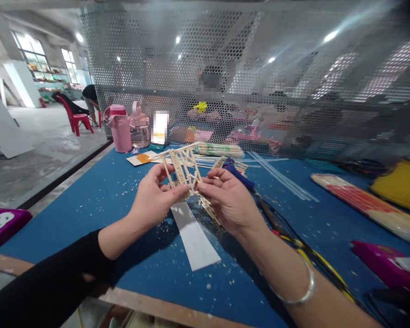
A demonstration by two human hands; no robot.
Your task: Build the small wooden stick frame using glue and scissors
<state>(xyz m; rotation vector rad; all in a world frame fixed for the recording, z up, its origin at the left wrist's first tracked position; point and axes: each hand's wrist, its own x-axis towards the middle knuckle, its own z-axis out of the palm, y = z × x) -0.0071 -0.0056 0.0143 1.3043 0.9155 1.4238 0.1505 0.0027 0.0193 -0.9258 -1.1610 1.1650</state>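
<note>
A small frame model made of thin wooden sticks (pixel 181 166) is held up above the blue table. My left hand (pixel 157 191) grips its left side, thumb across the lower front. At the lower right of the model, my right hand (pixel 232 196) is closed in a pinch; whether a separate short stick is between the fingertips I cannot tell. Below the hands lie a white paper strip (pixel 198 246) and a pile of loose short sticks (pixel 210 210), partly hidden by my right hand. Just behind that hand is a blue glue gun (pixel 238 174).
Behind stand a pink flask (pixel 120 130), a clear bottle (pixel 140 130) and a phone (pixel 160 127), before a perforated metal screen (pixel 140 59). Translucent glue sticks (pixel 282 177), a bagged stick bundle (pixel 365 205), yellow-handled pliers (pixel 314 259) and cables lie right. A person sits beyond the screen.
</note>
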